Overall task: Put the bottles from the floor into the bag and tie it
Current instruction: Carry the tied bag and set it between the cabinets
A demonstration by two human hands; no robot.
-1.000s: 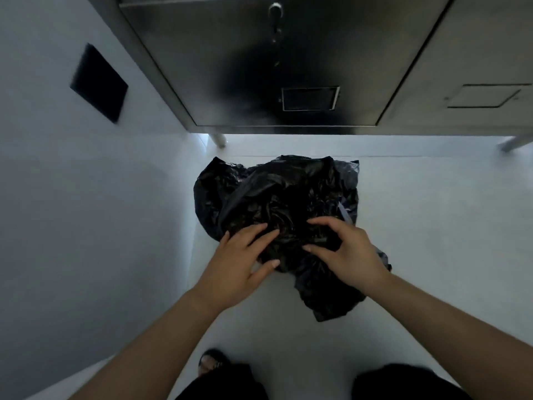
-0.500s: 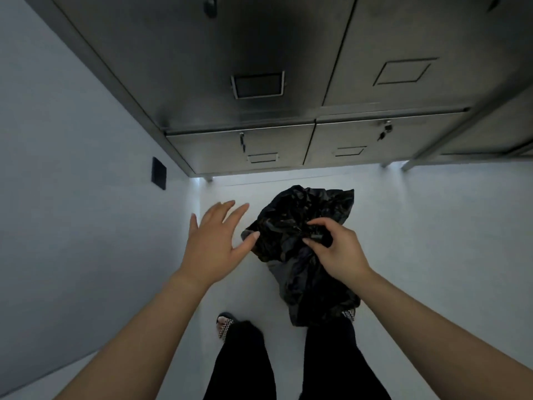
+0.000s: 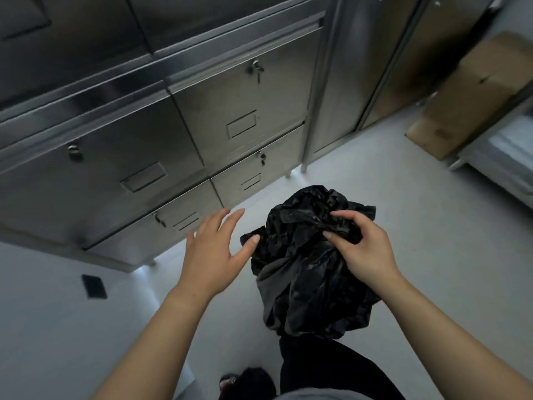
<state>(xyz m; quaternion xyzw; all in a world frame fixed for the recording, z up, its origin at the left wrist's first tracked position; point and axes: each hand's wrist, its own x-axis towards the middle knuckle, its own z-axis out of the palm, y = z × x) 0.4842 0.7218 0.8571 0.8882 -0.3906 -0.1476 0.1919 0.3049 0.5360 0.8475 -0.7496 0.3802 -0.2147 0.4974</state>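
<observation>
Right hand: pinches gathered top of black bag, centre frame.
Left hand: fingers spread, holds nothing, thumb tip near bag.

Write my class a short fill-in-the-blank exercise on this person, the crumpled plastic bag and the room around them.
1. The crumpled plastic bag is ____ in colour.
2. Only the person's ____ hand grips the bag's gathered top.
3. The left hand, fingers spread, holds ____.
4. The brown box near the steel cabinets is made of ____.

Missing words: black; right; nothing; cardboard
</observation>
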